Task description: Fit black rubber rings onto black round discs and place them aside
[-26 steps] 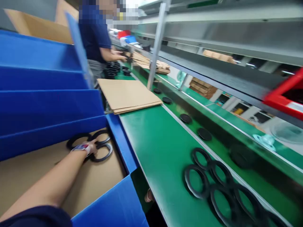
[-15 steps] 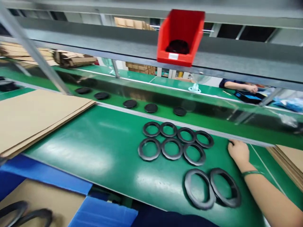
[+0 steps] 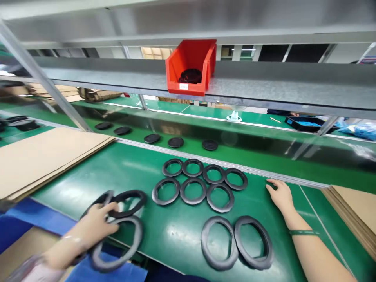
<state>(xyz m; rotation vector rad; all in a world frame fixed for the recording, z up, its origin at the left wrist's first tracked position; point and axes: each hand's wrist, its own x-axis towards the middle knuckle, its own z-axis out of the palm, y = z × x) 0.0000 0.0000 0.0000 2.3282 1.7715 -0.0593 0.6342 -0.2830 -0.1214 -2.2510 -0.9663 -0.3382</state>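
Observation:
My left hand (image 3: pixel 95 224) is closed round a bunch of black rings (image 3: pixel 137 235), held above the left front edge of the green table (image 3: pixel 147 227). They fan out from the fingers; some of their edges blur. My right hand (image 3: pixel 280 196) holds nothing, with thumb and fingers apart, near the metal strip at the table's back edge. Between the hands, two rows of black rings (image 3: pixel 193 201) lie flat and close together. Two more rings, a front left one (image 3: pixel 206 250) and a front right one (image 3: pixel 268 239), lie side by side nearer to me.
Cardboard sheets (image 3: pixel 53 156) are stacked at left, with another stack (image 3: pixel 352 207) at right. A blue box (image 3: pixel 38 213) stands below the left edge. Several black discs (image 3: pixel 175 142) lie on the green belt behind. A red bin (image 3: pixel 190 55) sits on the overhead shelf (image 3: pixel 279 82).
My left hand has come into view with black rings in it, over the table's left front. My right hand stays near the back strip, its fingers now showing apart. The view has shifted.

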